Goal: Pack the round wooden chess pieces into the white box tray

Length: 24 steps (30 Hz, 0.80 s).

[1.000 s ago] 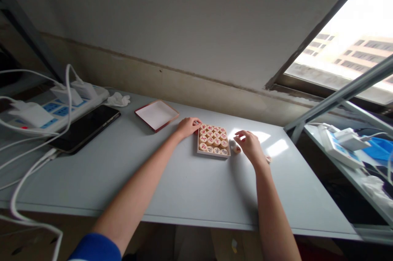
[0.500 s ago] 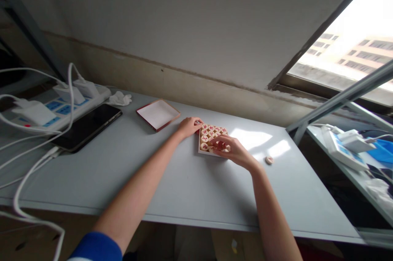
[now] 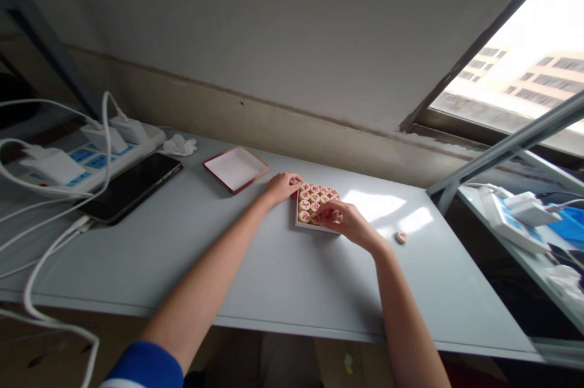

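A shallow box (image 3: 297,222) on the desk is filled with rows of round Chinese chess pieces (image 3: 314,197) marked with red characters. My left hand (image 3: 281,187) grips the box at its far left corner, fingers bent against the side. Over the near right part of the box, my right hand (image 3: 343,218) has its fingers curled down around a piece; the hand hides most of that piece and its neighbours. One loose Chinese chess piece (image 3: 401,237) lies on the desk to the right of my right hand. The lid (image 3: 236,169) rests inside up, left of the box.
To the left are a black phone (image 3: 132,187), a power strip (image 3: 150,143) with chargers and white cables, and crumpled tissue (image 3: 179,145). A wall runs behind the grey desk (image 3: 274,278). Metal bars and a second shelf with another power strip (image 3: 515,221) stand at right.
My right hand has shifted very slightly over the same corner of the box, with its fingers lower among the pieces. The left hand keeps its place; the view has moved a little.
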Motion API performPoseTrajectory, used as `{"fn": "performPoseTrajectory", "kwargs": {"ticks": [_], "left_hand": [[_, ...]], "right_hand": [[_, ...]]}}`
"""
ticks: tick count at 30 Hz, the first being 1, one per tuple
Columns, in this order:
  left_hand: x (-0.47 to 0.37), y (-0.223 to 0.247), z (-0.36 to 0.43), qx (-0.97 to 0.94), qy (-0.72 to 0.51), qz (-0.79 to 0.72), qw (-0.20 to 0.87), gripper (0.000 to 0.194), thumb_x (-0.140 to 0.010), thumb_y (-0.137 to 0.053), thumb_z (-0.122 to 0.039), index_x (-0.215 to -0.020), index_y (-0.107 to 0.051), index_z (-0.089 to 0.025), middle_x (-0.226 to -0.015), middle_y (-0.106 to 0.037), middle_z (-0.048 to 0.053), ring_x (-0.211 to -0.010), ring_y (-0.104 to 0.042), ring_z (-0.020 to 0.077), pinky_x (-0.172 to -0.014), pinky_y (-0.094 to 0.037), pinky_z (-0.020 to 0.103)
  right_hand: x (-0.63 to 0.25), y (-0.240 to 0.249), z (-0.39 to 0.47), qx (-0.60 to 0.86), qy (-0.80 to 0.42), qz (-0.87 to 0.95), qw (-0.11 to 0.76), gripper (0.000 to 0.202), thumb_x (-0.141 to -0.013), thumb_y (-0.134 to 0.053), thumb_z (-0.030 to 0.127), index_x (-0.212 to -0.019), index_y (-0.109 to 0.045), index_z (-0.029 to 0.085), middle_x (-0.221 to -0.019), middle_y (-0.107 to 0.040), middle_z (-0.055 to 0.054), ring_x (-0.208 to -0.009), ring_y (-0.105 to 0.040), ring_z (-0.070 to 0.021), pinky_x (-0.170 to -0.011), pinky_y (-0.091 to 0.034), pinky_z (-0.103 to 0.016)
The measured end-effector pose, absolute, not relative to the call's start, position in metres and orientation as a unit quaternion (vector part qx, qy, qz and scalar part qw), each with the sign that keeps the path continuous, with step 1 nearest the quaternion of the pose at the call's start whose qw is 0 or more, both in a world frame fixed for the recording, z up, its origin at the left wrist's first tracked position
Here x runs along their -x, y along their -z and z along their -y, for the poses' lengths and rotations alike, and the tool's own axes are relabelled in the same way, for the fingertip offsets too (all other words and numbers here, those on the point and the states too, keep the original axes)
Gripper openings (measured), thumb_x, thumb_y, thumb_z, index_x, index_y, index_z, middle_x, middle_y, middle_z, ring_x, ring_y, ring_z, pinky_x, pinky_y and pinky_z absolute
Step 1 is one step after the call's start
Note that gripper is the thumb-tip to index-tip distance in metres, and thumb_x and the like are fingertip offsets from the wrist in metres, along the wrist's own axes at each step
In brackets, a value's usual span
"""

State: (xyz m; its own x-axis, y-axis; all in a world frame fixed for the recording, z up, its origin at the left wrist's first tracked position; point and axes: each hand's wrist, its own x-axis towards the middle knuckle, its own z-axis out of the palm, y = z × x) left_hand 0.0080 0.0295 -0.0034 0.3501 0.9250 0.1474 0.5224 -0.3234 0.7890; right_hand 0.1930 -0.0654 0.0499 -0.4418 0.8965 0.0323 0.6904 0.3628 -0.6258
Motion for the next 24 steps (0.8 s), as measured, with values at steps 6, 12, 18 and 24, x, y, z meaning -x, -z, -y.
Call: {"fn": "performPoseTrajectory", "kwargs": {"ticks": [6,12,18,24], "left_hand": [[-0.008,0.005,-0.031,-0.755,-0.303,-0.486,0.319,0.025,-0.076,-0.052,-0.030,-0.090,-0.067,-0.016,-0.084,-0.069,0.006,-0.077,-0.062,0.0172,-0.069,-0.046,0.024],[-0.008,0.004,-0.030,-0.752,-0.301,-0.488,0.326,0.024,-0.075,-0.052,-0.029,-0.089,-0.067,-0.016,-0.083,-0.069,0.006,-0.075,-0.062,0.0165,-0.068,-0.046,0.024],[-0.008,0.002,-0.028,-0.751,-0.302,-0.491,0.322,0.023,-0.076,-0.052,-0.029,-0.088,-0.067,-0.017,-0.084,-0.069,0.006,-0.079,-0.062,0.0180,-0.067,-0.046,0.024],[-0.009,0.004,-0.030,-0.751,-0.305,-0.491,0.319,0.024,-0.076,-0.052,-0.031,-0.088,-0.067,-0.017,-0.082,-0.070,0.006,-0.077,-0.063,0.0179,-0.068,-0.046,0.024]], "right_hand": [[-0.205,-0.055,0.064,0.540,-0.218,0.792,0.183,0.014,-0.078,-0.053,0.032,-0.080,-0.060,0.020,-0.074,-0.062,-0.001,-0.064,-0.054,-0.0130,-0.060,-0.041,-0.024],[-0.264,-0.049,0.069,0.667,-0.151,0.724,0.094,0.032,-0.067,-0.062,0.043,-0.090,-0.057,0.022,-0.084,-0.057,-0.004,-0.068,-0.054,-0.0157,-0.059,-0.043,-0.026],[-0.276,-0.041,0.069,0.672,-0.232,0.701,0.060,0.026,-0.063,-0.064,0.031,-0.084,-0.053,0.021,-0.078,-0.058,-0.003,-0.066,-0.055,-0.0148,-0.059,-0.044,-0.026],[-0.259,-0.039,0.064,0.645,-0.215,0.730,0.073,0.019,-0.072,-0.056,0.034,-0.088,-0.053,0.024,-0.068,-0.059,0.001,-0.058,-0.054,-0.0127,-0.056,-0.043,-0.025]]}}
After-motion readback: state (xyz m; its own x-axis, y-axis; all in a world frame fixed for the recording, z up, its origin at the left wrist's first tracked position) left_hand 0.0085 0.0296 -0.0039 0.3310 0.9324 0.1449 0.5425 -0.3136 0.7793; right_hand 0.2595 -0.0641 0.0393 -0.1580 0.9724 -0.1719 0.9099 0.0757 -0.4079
